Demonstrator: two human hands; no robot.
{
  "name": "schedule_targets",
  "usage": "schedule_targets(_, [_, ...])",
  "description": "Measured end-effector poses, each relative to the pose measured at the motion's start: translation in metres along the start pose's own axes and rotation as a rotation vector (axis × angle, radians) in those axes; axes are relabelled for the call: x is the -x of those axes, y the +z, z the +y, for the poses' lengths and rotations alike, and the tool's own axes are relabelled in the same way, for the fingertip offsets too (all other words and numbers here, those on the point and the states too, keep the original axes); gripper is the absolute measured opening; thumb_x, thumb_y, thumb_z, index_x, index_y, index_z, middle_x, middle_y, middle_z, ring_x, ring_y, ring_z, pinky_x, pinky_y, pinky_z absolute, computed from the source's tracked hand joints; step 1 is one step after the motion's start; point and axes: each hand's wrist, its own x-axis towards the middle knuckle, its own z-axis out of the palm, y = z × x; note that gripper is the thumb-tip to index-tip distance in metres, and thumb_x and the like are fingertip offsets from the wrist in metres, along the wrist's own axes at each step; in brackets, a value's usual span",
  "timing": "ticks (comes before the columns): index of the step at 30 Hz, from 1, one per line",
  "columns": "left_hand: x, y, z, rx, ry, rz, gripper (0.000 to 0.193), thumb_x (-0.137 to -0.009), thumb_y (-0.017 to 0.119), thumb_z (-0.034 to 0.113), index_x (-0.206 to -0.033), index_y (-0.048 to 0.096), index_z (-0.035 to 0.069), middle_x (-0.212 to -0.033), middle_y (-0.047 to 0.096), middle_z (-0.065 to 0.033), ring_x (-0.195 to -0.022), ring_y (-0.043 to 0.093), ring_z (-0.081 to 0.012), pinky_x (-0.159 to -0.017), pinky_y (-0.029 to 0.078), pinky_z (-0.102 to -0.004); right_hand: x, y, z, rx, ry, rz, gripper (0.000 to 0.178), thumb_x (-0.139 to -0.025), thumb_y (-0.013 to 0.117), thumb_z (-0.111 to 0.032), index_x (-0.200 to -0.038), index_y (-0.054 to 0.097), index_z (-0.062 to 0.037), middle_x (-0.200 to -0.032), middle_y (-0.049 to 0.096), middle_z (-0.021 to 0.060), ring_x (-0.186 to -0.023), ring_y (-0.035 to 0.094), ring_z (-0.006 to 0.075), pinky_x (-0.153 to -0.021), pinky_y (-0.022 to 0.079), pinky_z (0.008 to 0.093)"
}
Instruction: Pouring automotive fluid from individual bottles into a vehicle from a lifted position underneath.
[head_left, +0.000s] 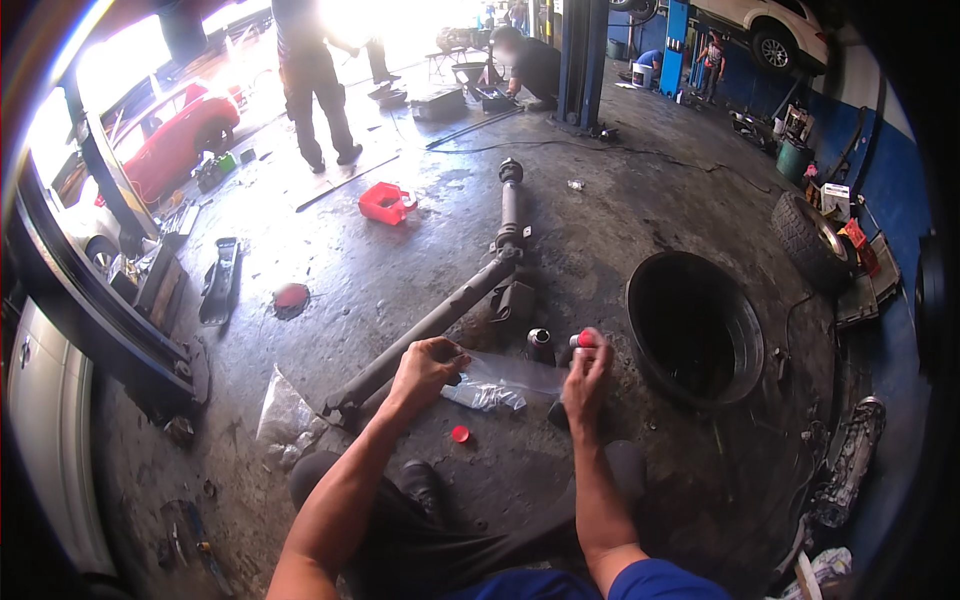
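A clear plastic bag point(515, 372) stretches between my two hands above the floor. My left hand point(428, 368) is closed, pinching the bag's left end. My right hand point(586, 382) is closed at the bag's other end, with a small red-and-white container point(583, 339) at its fingertips; the fingers partly cover it. Just left of that hand stands a dark bottle point(540, 347) with a pale top. Crumpled silvery wrapping point(486, 395) shows under the bag. A red cap point(460, 434) lies on the floor between my forearms. Beyond my left hand, a long grey driveshaft point(430, 325) lies diagonally.
A large black tub point(695, 330) stands to the right, with a tire point(812, 238) beyond it. Another clear bag point(287, 415) lies left of my left forearm. Ahead sits a cut-open red jug point(387, 203). A blue lift post point(583, 65) and other people are farther off.
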Motion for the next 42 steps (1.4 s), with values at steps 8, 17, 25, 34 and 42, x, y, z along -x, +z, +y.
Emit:
schedule_targets(8, [-0.012, 0.011, -0.004, 0.232, 0.176, -0.135, 0.028, -0.092, 0.07, 0.012, -0.117, 0.074, 0.0, -0.093, 0.073, -0.0052, -0.081, 0.066, -0.0103, -0.073, 0.052, -0.0263, 0.038, 0.046, -0.047, -0.306, 0.112, -0.676, 0.049, -0.1, 0.068, -0.039, -0.136, 0.06, -0.0058, -0.131, 0.065, 0.0164, -0.113, 0.067, 0.0266, -0.089, 0.057, 0.0386])
schedule_targets(17, [-0.013, -0.016, -0.007, 0.163, 0.293, -0.251, 0.034, -0.094, 0.06, 0.013, -0.123, 0.069, -0.001, -0.106, 0.073, -0.0064, -0.093, 0.062, -0.0118, -0.084, 0.051, -0.0292, 0.023, 0.042, -0.039, -0.526, 0.194, -0.843, 0.027, -0.103, 0.066, -0.021, -0.126, 0.066, -0.0061, -0.099, 0.07, 0.0011, -0.093, 0.064, 0.0086, -0.083, 0.051, 0.0279])
schedule_targets(25, [-0.015, -0.018, -0.006, 0.211, 0.203, -0.183, 0.042, -0.095, 0.068, 0.009, -0.137, 0.063, 0.003, -0.101, 0.067, 0.0003, -0.089, 0.057, -0.0068, -0.078, 0.048, -0.0252, 0.018, 0.048, -0.037, -0.548, 0.161, -0.55, 0.014, -0.106, 0.061, -0.017, -0.105, 0.067, -0.0046, -0.089, 0.068, 0.0009, -0.083, 0.061, 0.0067, -0.074, 0.05, 0.0248])
schedule_targets(34, [-0.01, -0.019, 0.003, 0.339, 0.102, -0.107, 0.051, -0.088, 0.069, 0.003, -0.138, 0.061, -0.001, -0.109, 0.074, -0.0119, -0.096, 0.067, -0.0147, -0.088, 0.054, -0.0285, 0.012, 0.034, -0.044, -0.696, 0.433, -0.584, 0.015, -0.106, 0.062, -0.021, -0.104, 0.066, -0.0067, -0.078, 0.062, -0.0017, -0.068, 0.056, 0.0047, -0.064, 0.047, 0.0222])
schedule_targets(42, [-0.026, -0.072, 0.002, 0.037, 0.135, 0.387, 0.035, -0.094, 0.06, 0.005, -0.127, 0.069, 0.001, -0.105, 0.077, -0.0118, -0.087, 0.07, -0.0165, -0.081, 0.056, -0.0305, -0.003, -0.001, -0.013, -0.472, 0.43, -1.076, 0.02, -0.099, 0.073, -0.025, -0.105, 0.072, -0.0054, -0.087, 0.065, -0.0033, -0.079, 0.056, 0.0053, -0.07, 0.046, 0.0238])
